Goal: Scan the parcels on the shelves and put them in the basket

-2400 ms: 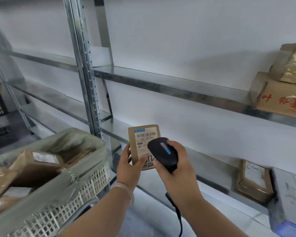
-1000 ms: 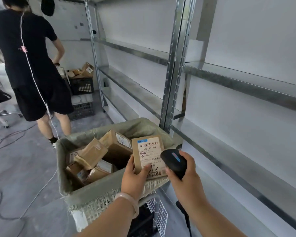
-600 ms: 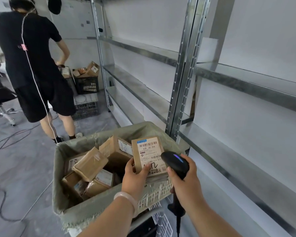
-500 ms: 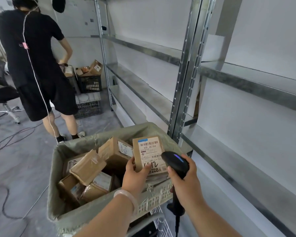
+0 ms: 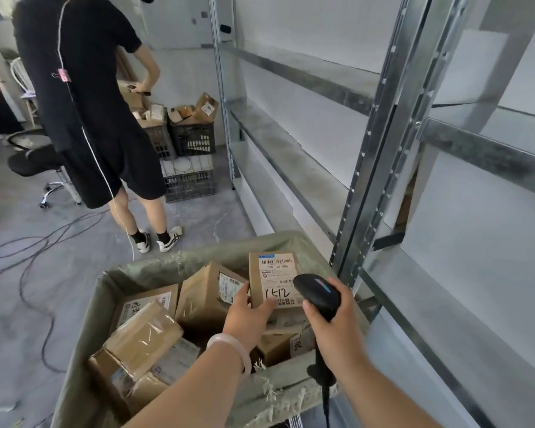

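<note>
A small brown parcel (image 5: pixel 274 278) with a white barcode label and "1K12" handwritten on it stands upright over the basket (image 5: pixel 130 270). My left hand (image 5: pixel 247 315) grips it by its lower left edge, thumb on the label. My right hand (image 5: pixel 334 325) holds a black barcode scanner (image 5: pixel 317 295) just right of the parcel, its cable hanging down. The basket is lined with a grey-green bag and holds several brown parcels (image 5: pixel 204 291).
Bare metal shelves (image 5: pixel 322 168) run along the right, with an upright post (image 5: pixel 383 134) beside the basket. A person in black (image 5: pixel 90 97) stands ahead by black crates (image 5: pixel 189 149) of parcels. Cables (image 5: pixel 37 242) lie on the grey floor; a stool (image 5: pixel 34 165) stands at the left.
My view has turned from the shelf to the basket. Both hands have carried the parcel and scanner over the basket's right side and lower toward it.
</note>
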A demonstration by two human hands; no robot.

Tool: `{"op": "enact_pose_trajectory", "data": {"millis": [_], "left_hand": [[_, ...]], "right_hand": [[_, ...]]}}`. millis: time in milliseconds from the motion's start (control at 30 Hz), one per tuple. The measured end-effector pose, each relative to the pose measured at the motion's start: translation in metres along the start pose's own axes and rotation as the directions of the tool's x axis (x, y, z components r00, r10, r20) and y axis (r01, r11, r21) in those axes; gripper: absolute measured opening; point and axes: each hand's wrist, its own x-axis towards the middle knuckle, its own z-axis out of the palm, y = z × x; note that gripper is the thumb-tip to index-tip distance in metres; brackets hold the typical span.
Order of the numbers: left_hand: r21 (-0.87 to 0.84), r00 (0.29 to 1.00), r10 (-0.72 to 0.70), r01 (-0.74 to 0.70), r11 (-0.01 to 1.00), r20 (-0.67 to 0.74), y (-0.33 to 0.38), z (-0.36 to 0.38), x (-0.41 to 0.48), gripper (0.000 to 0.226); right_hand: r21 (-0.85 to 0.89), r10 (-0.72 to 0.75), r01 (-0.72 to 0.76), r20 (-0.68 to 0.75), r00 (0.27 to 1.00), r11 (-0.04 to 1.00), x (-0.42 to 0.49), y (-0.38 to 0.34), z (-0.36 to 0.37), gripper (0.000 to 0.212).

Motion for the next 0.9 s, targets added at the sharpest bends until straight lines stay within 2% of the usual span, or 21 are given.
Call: {"op": "enact_pose_trajectory", "data": {"millis": [133,267,400,500,600,767,900], "left_hand": [[0.076,0.998,-0.012,0.008,0.997,0.057,0.002,0.001,0.031,0.077],[0.207,0.993,0.0,-0.025,0.978,0.119,0.0,0.001,0.051,0.078],[0.324,0.969,0.165,-0.218,0.921,0.185,0.003,-0.001,0.051,0.071],[0.425,0.904,0.315,-0.416,0.804,0.288,0.014,0.0,0.046,0.073],[0.45,0.846,0.38,-0.524,0.723,0.374,0.026,0.01,0.034,0.075],[0.349,0.648,0.492,-0.745,0.569,0.581,0.047,0.052,-0.018,0.076],[0.224,0.431,0.587,-0.892,0.393,0.685,0.06,0.086,-0.078,0.074]], "right_hand": [[-0.045,0.006,-0.006,-0.009,1.0,0.999,0.023,0.003,0.008,0.063],[-0.105,0.006,-0.018,-0.11,0.994,0.994,0.026,0.003,0.011,0.059],[-0.09,0.021,-0.037,-0.164,0.986,0.995,0.013,0.002,0.01,0.062],[-0.078,0.003,-0.022,-0.241,0.97,0.997,-0.004,-0.007,0.002,0.064],[-0.081,-0.009,-0.019,-0.333,0.943,0.997,-0.031,-0.017,-0.012,0.07],[-0.086,-0.006,-0.049,-0.542,0.841,0.995,-0.089,-0.028,-0.05,0.066],[-0.106,-0.034,-0.051,-0.673,0.739,0.993,-0.147,-0.041,-0.092,0.063]]}}
